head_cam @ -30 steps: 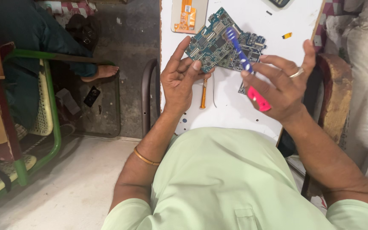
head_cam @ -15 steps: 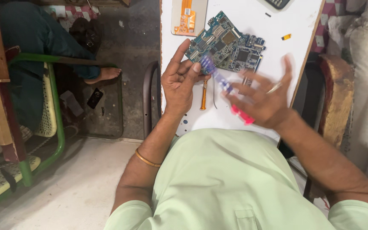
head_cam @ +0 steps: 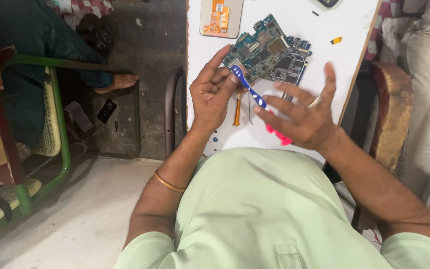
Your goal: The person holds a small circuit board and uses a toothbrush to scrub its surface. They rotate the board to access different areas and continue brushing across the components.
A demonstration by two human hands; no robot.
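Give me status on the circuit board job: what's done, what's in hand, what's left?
Done: the circuit board lies bare on the white table, and the display panel sits apart from it. In hand: the right hand holds a blue-and-pink tool, its tip at the left hand by the board's edge. Left: cannot tell; an orange screwdriver lies unused.

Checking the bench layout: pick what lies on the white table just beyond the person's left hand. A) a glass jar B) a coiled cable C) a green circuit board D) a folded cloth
C: a green circuit board lies on the white table just past the fingers of the left hand, and the blue tool reaches toward its near edge.
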